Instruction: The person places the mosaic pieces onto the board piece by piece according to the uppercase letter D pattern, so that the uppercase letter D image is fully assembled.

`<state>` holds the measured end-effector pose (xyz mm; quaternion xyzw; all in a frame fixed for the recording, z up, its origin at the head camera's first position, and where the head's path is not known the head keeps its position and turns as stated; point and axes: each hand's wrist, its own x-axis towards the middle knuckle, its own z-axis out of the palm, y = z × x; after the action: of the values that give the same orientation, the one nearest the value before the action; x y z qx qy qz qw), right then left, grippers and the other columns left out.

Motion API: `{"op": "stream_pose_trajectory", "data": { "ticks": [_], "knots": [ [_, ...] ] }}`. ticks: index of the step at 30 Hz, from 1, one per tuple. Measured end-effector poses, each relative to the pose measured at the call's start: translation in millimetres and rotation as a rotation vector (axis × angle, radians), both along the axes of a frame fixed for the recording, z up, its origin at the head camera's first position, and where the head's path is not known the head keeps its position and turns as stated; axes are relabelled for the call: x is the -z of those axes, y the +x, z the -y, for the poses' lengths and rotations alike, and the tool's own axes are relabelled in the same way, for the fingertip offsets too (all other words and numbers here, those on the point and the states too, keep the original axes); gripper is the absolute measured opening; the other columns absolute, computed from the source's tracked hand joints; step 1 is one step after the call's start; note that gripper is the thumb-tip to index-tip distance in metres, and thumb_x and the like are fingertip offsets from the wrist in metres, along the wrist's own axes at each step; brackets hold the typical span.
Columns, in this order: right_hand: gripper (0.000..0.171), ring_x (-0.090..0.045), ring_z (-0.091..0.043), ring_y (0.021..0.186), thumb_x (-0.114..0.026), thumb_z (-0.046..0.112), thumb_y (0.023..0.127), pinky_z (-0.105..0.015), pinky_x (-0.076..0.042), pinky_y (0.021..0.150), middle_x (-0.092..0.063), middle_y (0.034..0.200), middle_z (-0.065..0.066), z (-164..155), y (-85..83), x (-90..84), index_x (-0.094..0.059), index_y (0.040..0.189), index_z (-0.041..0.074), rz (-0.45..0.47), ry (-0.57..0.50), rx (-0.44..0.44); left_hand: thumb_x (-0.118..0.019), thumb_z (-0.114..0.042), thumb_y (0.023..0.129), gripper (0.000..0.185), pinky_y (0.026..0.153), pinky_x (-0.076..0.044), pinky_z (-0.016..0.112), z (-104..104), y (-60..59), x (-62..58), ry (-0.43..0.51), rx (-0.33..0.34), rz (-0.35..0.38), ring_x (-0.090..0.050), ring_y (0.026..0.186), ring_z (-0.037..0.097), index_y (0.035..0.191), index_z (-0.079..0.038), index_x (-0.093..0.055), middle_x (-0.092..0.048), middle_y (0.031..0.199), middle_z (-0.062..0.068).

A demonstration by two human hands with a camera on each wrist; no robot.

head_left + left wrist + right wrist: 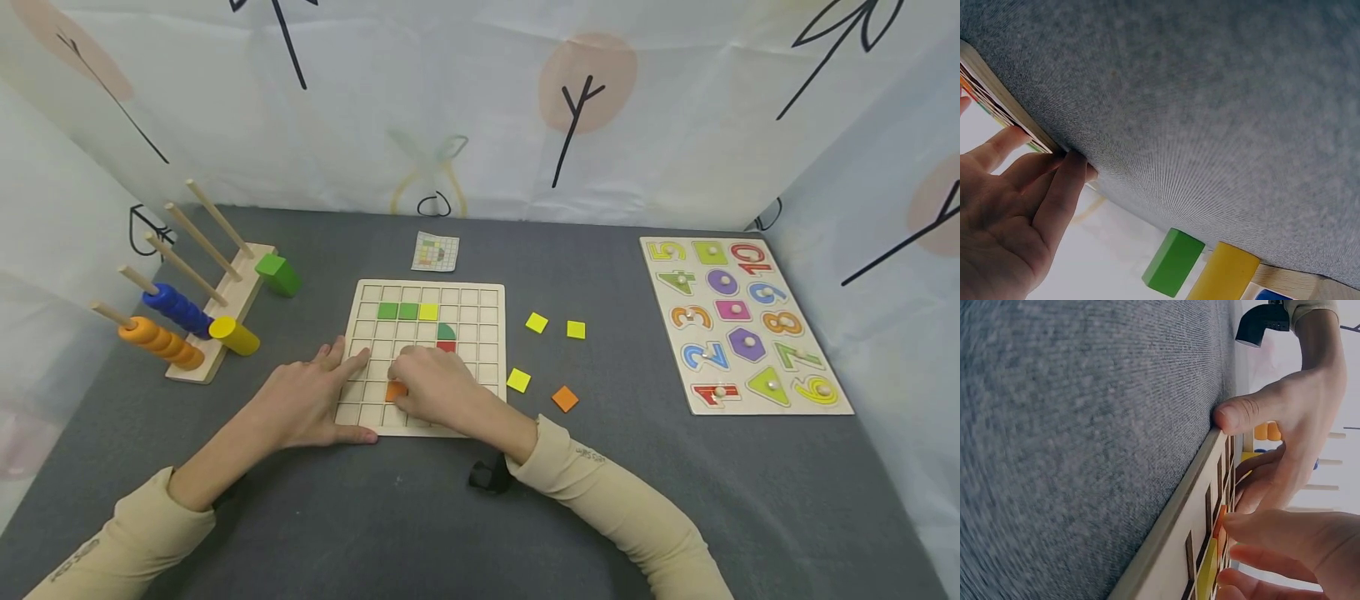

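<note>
The squarish grid board [487, 333] lies flat, edges running left-right and near-far; left hand [311, 402], fingers extended, touches it; whether right hand [437, 385] grips, I cannot tell.

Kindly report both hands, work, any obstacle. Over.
Left hand touching left edge of pale wooden grid board. Right hand over board, thumb at its orange square tile. No obstacle seen.
</note>
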<state>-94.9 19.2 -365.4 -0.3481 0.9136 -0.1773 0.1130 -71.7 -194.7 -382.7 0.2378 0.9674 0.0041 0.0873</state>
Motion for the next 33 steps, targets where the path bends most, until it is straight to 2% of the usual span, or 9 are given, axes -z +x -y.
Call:
{"op": "stream_pose_trajectory", "data": {
  "ticks": [5,15,22,28,33],
  "knots": [
    [0.009,-0.04,-0.008,0.062,-0.073,0.008,0.089,-0.02,-0.029,0.047,-0.053,0.071,0.003,0,-0.6,0.5,-0.075,0.082,0.012,0.006,-0.001,0.001,-0.07,-0.083,0.07,0.114,0.069,-0.059,0.05,0,0.0,-0.4,-0.002,-0.004,0.006,-0.059,0.126,0.054,0.152,-0.007,-0.048,-0.047,0.148,0.04],
    [0.009,-0.041,-0.007,0.063,-0.073,0.012,0.091,-0.021,-0.03,0.047,-0.055,0.074,0.002,-1,-0.5,1.2,-0.074,0.082,0.013,0.002,0.006,0.002,-0.068,-0.085,0.07,0.115,0.068,-0.059,0.049,1,-0.5,1.1,-0.002,-0.004,0.006,-0.059,0.127,0.054,0.152,-0.007,-0.048,-0.046,0.149,0.039],
    [0.005,-0.046,-0.008,0.065,-0.072,0.013,0.091,-0.021,-0.032,0.048,-0.061,0.08,0.001,-3,0.1,1.3,-0.078,0.092,0.014,-0.011,0.016,0.002,-0.066,-0.087,0.07,0.116,0.069,-0.059,0.049,1,-1.2,1.6,-0.009,-0.007,0.016,-0.059,0.127,0.054,0.152,-0.008,-0.047,-0.046,0.149,0.039],
    [0.013,-0.059,-0.01,0.072,-0.073,0.02,0.093,-0.022,-0.038,0.05,-0.071,0.091,0.001,-9,0.3,-1.4,-0.08,0.103,0.018,-0.042,0.048,0.021,-0.067,-0.086,0.07,0.115,0.069,-0.059,0.049,1,-1.1,1.4,-0.007,-0.004,0.008,-0.059,0.127,0.054,0.152,-0.007,-0.048,-0.046,0.149,0.039],
    [0.02,-0.067,-0.013,0.081,-0.074,0.019,0.092,-0.024,-0.046,0.053,-0.074,0.102,-0.001,-18,-0.6,-3.6,-0.08,0.11,0.017,-0.039,0.043,0.026,-0.068,-0.085,0.07,0.115,0.071,-0.059,0.05,1,-0.5,1.8,0.0,-0.006,0.008,-0.059,0.127,0.054,0.152,-0.007,-0.048,-0.046,0.149,0.039]
  ]
}}
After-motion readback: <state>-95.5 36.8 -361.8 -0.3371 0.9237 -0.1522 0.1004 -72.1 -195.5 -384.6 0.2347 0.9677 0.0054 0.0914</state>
